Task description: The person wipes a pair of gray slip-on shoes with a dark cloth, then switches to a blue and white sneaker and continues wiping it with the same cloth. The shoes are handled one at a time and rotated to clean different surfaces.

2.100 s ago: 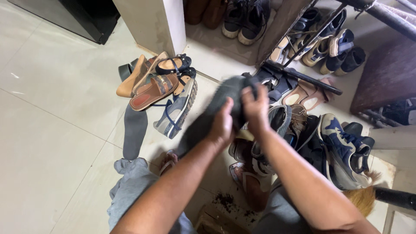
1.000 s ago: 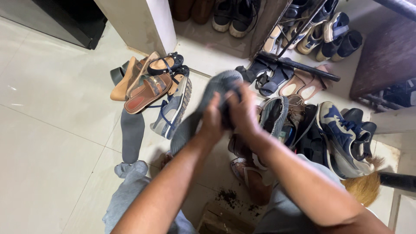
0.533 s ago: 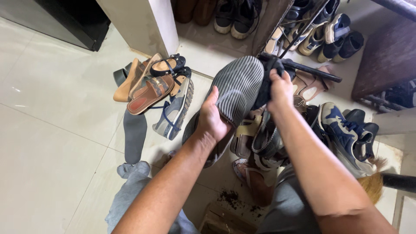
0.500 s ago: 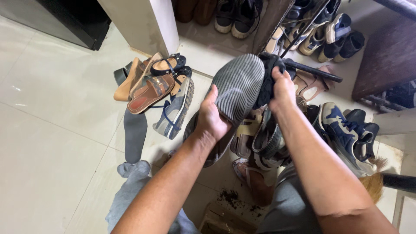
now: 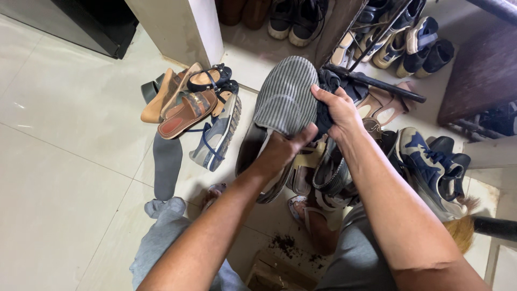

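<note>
Left hand (image 5: 281,152) clamped round the middle of a grey ribbed slipper (image 5: 285,97), thumb across the sole, holding it up above the heap of footwear. Right hand (image 5: 338,110) closed on a dark cloth (image 5: 325,102), pressed against the slipper's right edge near the toe. Slipper held sole-up and tilted, toe pointing away, well clear of the tiled floor (image 5: 64,140). Judged as mid-wipe: cleaning the slipper's side and rim. Next move likely calls for a firm left grip and a turn of the slipper to bring an unwiped face to the cloth. Below, a navy trainer (image 5: 425,172) and striped shoes; to the left, brown sandals (image 5: 186,108) and a loose grey insole (image 5: 166,164). Near the knees, a scatter of dark crumbs (image 5: 283,245).
</note>
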